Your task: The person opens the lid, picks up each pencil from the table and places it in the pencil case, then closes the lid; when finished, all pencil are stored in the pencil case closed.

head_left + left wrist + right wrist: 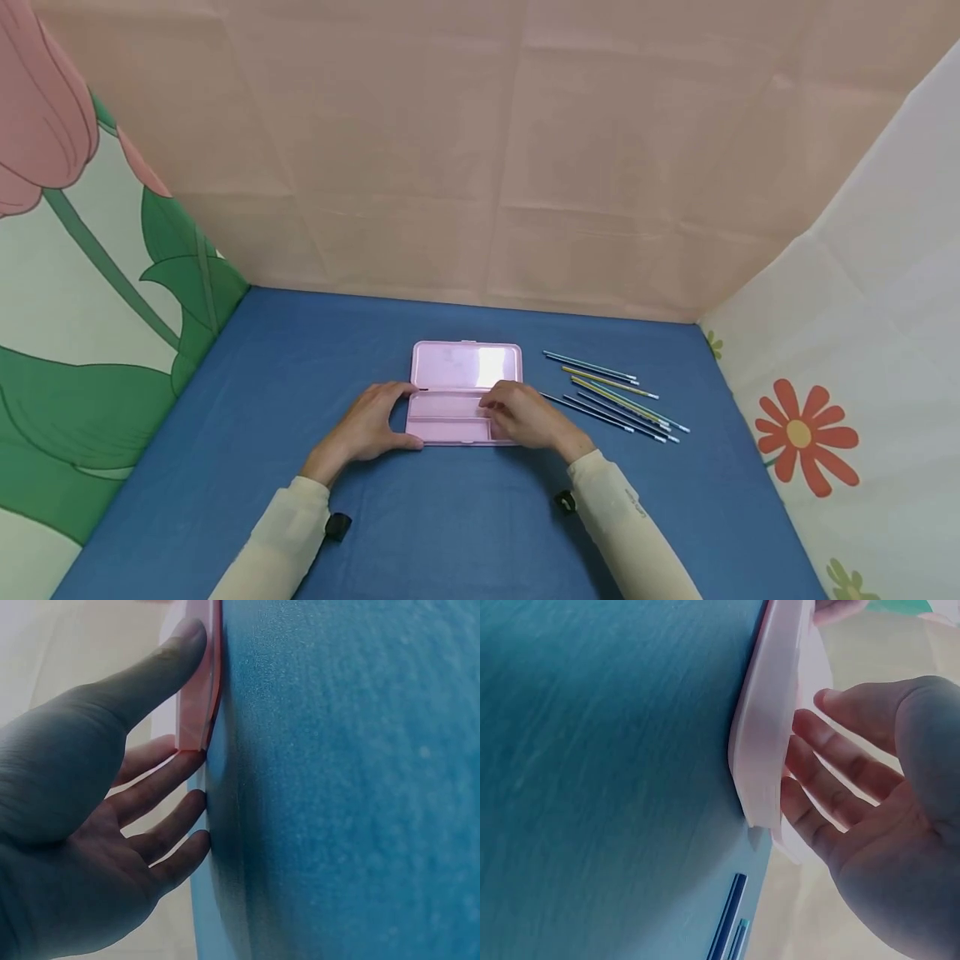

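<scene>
A pink plastic pencil case (pixel 447 430) lies on the blue cloth with its lid (pixel 450 365) raised and laid back. Dividers split its inside into compartments. My left hand (pixel 367 423) holds the case at its left end, thumb at the front edge and index finger near the hinge side. In the left wrist view, the thumb (pixel 176 664) lies against the case's pink wall (pixel 196 712). Over the right end of the case hovers my right hand (pixel 525 415), fingers gently bent with nothing visible between them. Its fingertips reach the case's rim in the right wrist view, partly hidden behind the wall (pixel 769 712).
Several slim pencils (pixel 611 390), blue, yellow and dark, lie loosely spread to the right of the case. Blue cloth (pixel 322 333) covers the table. A plain tan backdrop (pixel 480 167) stands behind, with printed flower panels (pixel 862 333) at the sides.
</scene>
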`<state>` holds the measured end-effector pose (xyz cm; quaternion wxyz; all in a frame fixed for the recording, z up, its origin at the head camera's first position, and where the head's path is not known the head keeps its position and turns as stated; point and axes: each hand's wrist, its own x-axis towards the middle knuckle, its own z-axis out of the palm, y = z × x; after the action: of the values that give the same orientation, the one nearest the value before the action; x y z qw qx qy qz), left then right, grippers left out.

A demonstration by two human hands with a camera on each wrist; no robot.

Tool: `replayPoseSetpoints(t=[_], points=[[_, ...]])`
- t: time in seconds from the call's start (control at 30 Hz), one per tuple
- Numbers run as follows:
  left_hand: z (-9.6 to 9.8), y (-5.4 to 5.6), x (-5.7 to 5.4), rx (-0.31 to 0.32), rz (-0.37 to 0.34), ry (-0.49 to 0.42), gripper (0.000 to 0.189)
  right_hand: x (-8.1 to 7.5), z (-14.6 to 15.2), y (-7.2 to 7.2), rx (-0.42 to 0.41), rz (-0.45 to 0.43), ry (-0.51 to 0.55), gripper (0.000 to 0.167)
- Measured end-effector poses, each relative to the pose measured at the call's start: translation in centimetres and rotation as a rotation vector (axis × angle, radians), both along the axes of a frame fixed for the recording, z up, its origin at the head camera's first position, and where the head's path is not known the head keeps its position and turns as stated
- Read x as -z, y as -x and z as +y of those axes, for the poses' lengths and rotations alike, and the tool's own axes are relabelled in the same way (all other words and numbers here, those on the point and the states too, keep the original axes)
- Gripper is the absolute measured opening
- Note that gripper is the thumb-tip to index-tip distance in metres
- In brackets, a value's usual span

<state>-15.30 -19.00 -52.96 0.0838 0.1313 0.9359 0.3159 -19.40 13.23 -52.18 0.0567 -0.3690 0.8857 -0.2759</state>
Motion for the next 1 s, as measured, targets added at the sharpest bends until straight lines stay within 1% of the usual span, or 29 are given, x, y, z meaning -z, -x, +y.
replayPoseSetpoints(t=[0.33, 0.6, 0.77, 1.0], points=[[0.0, -0.1, 0.0, -0.01, -0.013, 0.0, 0.092, -0.2, 1.7, -0.9, 0.05, 0.007, 0.053, 0.024], [-0.1, -0.1, 0.0, -0.014, -0.019, 0.003, 0.093, -0.3, 3.7, -1.9, 0.118, 0.05, 0.051, 0.03], [0.0, -0.1, -0.1, -0.012, -0.017, 0.006, 0.093, -0.3, 5.3, -2.4, 0.151, 0.053, 0.064, 0.031], [0.2, -0.1, -0.2, -0.016, -0.022, 0.008, 0.092, -0.3, 7.5, -3.3, 0.217, 0.064, 0.042, 0.035]])
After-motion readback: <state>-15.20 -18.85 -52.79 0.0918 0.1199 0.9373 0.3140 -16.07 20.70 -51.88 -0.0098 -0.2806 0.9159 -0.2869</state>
